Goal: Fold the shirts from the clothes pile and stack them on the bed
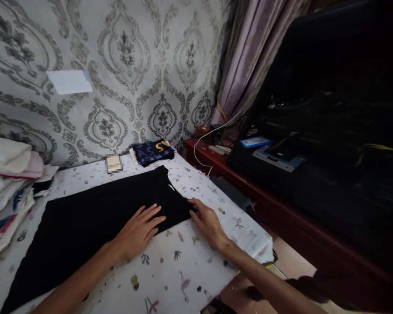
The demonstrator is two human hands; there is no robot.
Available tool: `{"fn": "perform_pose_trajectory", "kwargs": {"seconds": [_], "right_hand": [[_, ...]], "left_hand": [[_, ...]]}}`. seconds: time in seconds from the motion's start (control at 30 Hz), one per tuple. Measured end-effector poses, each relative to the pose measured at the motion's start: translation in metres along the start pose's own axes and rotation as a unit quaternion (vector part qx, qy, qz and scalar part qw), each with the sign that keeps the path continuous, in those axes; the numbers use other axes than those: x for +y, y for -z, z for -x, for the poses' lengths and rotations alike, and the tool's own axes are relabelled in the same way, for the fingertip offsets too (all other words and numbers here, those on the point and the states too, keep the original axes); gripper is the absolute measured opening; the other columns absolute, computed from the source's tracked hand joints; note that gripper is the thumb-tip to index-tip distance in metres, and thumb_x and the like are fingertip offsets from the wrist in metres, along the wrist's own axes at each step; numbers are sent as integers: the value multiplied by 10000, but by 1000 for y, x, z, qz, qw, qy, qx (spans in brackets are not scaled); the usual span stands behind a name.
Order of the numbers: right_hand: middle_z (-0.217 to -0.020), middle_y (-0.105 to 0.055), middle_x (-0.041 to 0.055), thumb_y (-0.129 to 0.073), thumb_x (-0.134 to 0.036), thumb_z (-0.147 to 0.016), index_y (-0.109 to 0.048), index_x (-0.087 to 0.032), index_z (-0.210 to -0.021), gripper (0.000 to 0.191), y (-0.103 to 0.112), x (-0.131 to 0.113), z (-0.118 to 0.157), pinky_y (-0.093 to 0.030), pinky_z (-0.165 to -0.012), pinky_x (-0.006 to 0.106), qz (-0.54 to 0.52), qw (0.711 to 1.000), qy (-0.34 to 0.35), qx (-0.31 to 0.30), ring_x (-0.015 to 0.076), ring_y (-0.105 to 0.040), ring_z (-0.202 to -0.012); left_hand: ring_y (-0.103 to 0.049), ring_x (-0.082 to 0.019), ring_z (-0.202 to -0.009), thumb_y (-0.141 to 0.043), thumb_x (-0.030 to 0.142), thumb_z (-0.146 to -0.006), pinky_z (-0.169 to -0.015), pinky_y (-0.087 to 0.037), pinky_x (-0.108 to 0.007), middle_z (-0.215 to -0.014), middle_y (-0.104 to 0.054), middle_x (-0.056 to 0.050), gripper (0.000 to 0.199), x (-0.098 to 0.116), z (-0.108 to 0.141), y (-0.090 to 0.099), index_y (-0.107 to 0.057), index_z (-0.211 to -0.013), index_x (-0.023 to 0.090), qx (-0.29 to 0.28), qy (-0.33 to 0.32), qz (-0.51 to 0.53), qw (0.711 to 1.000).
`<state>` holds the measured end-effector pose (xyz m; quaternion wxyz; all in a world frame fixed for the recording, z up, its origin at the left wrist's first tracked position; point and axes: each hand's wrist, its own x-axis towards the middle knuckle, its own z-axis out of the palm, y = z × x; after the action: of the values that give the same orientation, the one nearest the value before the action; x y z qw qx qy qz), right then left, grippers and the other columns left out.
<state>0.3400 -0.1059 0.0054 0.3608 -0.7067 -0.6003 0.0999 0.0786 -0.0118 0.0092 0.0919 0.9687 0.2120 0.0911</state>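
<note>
A black garment [94, 213], probably a shirt, lies spread flat across the white patterned bed sheet [170, 270]. On its near edge rests my left hand [137, 231], palm down with the fingers spread. My right hand [206, 222] pinches the garment's right corner between thumb and fingers. A curved neckline-like edge with a small white spot shows near that corner. Behind the garment sits a folded dark blue cloth [152, 151] with yellow lettering, on top of other folded fabric.
Piled clothes [6, 187] stand at the left. A small pale box [114, 163] sits near the patterned wall. To the right is a dark red wooden desk [212, 159] with a white cable [198, 148], a blue packet [255, 142] and a large black screen-like object [330, 100].
</note>
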Motion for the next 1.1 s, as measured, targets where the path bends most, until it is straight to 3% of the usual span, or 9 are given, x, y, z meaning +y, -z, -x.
{"fn": "perform_pose_trajectory", "kwargs": {"seconds": [0.23,0.33,0.4,0.53,0.67,0.77,0.93,1.1], "right_hand": [[-891,-690,5,-495,-224,-825,-616,-252,-1140,339,4,8,2,-512,-593,305,17,1000,-17,-9,152,-599,-577],[-1031,-683,50,-488,-231,-871,-632,-252,-1137,303,6,-8,-5,-539,-641,330,61,997,45,7,175,-639,-668],[-1082,-680,84,-458,-242,-925,-655,-242,-1118,276,0,-23,-18,-562,-769,370,78,989,127,6,219,-674,-840],[-1252,-671,142,-388,-211,-970,-661,-172,-1199,359,-41,-47,-57,-483,-1040,463,95,956,272,-60,280,-608,-1200],[-1424,-566,204,-398,-284,-989,-564,-96,-1359,447,-92,-43,-84,-437,-1086,539,143,947,276,-88,321,-507,-1351],[-1465,-523,211,-399,-349,-1001,-530,-99,-1402,490,-109,-29,-89,-418,-1096,562,177,941,276,-85,327,-475,-1382],[-1461,-535,190,-379,-397,-1009,-526,-134,-1419,509,-111,-18,-87,-433,-1091,528,198,935,286,-67,312,-481,-1379],[-1448,-554,174,-344,-402,-1011,-552,-139,-1395,509,-112,-20,-88,-431,-1084,525,222,931,282,-61,311,-489,-1371]], "left_hand": [[-264,-210,-1510,-342,376,-1049,-1242,-213,-495,-1609,-361,-29,440,-2,5,2,-452,-1473,337,-20,-4,19,1000],[-258,-201,-1512,-347,430,-1044,-1248,-188,-481,-1608,-364,-45,482,-5,2,6,-389,-1509,313,-21,5,29,999],[-242,-189,-1517,-323,443,-1047,-1247,-190,-460,-1609,-361,-56,502,-9,-2,9,-355,-1524,290,-2,26,25,999],[-186,-216,-1533,-313,445,-1046,-1244,-166,-483,-1625,-310,-111,540,-21,-17,12,-354,-1522,194,22,91,-20,995],[-221,-226,-1523,-317,498,-1034,-1235,-188,-481,-1613,-321,-142,620,-35,-25,7,-310,-1541,141,-5,141,-10,990],[-233,-207,-1520,-300,513,-1034,-1236,-189,-455,-1616,-320,-128,619,-39,-21,4,-317,-1542,159,6,145,-1,989],[-238,-214,-1519,-314,544,-1026,-1235,-161,-489,-1626,-303,-105,615,-54,18,9,-333,-1540,207,-4,139,-31,990],[-225,-233,-1523,-291,527,-1029,-1239,-123,-502,-1621,-315,-111,605,-106,87,30,-349,-1539,206,42,275,-109,954]]}}
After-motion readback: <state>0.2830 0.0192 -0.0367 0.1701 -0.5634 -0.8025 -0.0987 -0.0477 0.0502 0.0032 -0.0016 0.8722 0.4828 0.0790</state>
